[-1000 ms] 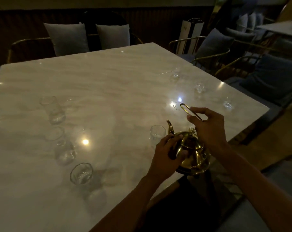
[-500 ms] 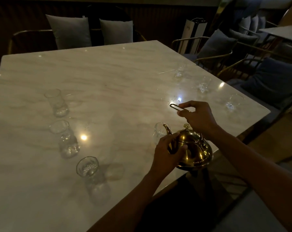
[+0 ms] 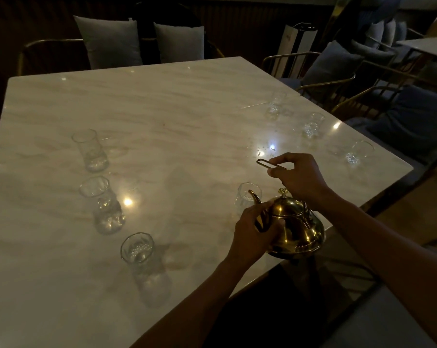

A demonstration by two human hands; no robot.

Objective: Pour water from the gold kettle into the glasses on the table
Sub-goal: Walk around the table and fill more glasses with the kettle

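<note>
The gold kettle (image 3: 296, 227) is at the table's near right edge, its lid on and its spout over a clear glass (image 3: 247, 197) just beyond it. My right hand (image 3: 300, 179) grips the kettle's thin wire handle above the lid. My left hand (image 3: 255, 234) curls round the kettle's left side at the base of the spout. Three glasses stand in a row on the left: far (image 3: 90, 149), middle (image 3: 103, 204), near (image 3: 137, 249). Three more stand along the right edge: (image 3: 275, 106), (image 3: 312, 124), (image 3: 358, 151).
The pale marble table (image 3: 174, 116) is lit by bright reflections. Chairs with grey cushions (image 3: 107, 41) line the far side. Gold-framed chairs with blue cushions (image 3: 333, 64) stand close to the right edge. A second table (image 3: 428, 46) is at the far right.
The kettle has levelled out from its earlier tilt and sits a little lower. Both hands keep their hold on it.
</note>
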